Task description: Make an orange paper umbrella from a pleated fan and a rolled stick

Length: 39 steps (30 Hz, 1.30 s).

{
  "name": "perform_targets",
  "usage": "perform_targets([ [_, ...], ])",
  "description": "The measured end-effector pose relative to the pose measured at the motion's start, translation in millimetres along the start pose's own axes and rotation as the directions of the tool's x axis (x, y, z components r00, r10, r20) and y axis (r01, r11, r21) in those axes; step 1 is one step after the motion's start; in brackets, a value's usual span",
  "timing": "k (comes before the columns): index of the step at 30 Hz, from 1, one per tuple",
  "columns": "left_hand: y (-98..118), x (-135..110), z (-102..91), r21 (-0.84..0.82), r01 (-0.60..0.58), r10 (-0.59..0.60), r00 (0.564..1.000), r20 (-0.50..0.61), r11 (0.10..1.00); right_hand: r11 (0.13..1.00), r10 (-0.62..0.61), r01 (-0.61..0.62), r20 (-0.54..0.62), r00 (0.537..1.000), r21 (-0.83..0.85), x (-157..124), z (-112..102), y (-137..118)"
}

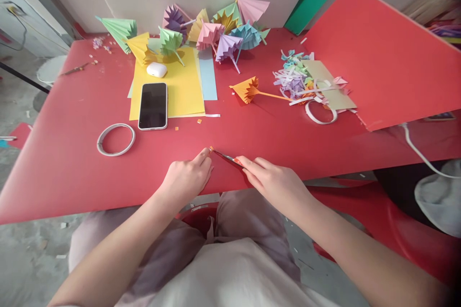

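Left hand (185, 177): fingertips pinched on an orange paper scrap (211, 149) above the red table (259, 134). Right hand (275, 180): closed around a slim pointed tool (229, 158). Orange parasol (248, 90): apparently assembled; scrap work seems unfinished.

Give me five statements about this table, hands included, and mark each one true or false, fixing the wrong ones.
1. The right hand holds a slim tool. True.
2. The phone lies partly on yellow paper. True.
3. The left hand holds the phone. False: the left hand's fingertips are at an orange bit.
4. The white case is right of the orange umbrella. False: the white case is left of the orange umbrella.
5. A white ring lies left of the phone. True.
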<state>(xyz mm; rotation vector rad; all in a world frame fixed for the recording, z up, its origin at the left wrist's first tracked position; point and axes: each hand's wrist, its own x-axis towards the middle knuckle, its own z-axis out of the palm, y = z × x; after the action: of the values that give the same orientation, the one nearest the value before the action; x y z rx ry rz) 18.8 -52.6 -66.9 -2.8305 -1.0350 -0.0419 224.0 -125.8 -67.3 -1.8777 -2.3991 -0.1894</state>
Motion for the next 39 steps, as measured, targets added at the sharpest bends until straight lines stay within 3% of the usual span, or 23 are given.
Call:
perform_targets([
  [6,-3,-3,0.4,0.002,0.05,-0.05,0.998,-0.031,0.999,0.993,0.062,-0.06,-0.018,0.998,0.099,-11,-1,5],
  [11,-17,-1,2.0,-0.057,0.163,-0.162,0.987,0.015,0.985,0.984,0.107,-0.101,-0.032,0.994,0.148,-14,-1,7],
  [14,-28,0,1.9,-0.126,0.244,-0.251,0.967,-0.044,0.962,0.979,0.123,-0.113,-0.045,0.991,0.167,-14,0,6],
  [16,-35,0,1.9,-0.198,0.209,-0.236,0.964,-0.125,0.958,0.978,0.129,-0.118,-0.052,0.99,0.174,-15,0,5],
  [20,-47,-5,4.0,-0.292,-0.061,0.0,0.979,-0.205,0.954,0.976,0.133,-0.12,-0.064,0.989,0.183,-15,0,3],
  [22,-49,-10,4.9,-0.254,-0.114,0.059,0.975,-0.216,0.96,0.971,0.142,-0.125,-0.066,0.988,0.206,-14,-1,3],
  [24,-47,-14,4.7,-0.17,-0.09,0.05,0.973,-0.226,0.981,0.959,0.157,-0.139,-0.056,0.986,0.248,-13,-3,1],
  [29,-27,-19,2.9,0.008,0.102,-0.098,0.975,-0.199,0.995,0.917,0.202,-0.187,-0.007,0.979,0.352,-8,-6,-4],
  [33,-15,-19,3.4,-0.06,0.139,-0.149,0.967,-0.208,0.988,0.905,0.186,-0.184,0.032,0.982,0.383,0,-7,-9],
  [39,-24,-19,2.6,-0.164,0.119,-0.147,0.973,-0.177,0.979,0.915,0.142,-0.156,0.066,0.988,0.372,19,-4,-20],
])
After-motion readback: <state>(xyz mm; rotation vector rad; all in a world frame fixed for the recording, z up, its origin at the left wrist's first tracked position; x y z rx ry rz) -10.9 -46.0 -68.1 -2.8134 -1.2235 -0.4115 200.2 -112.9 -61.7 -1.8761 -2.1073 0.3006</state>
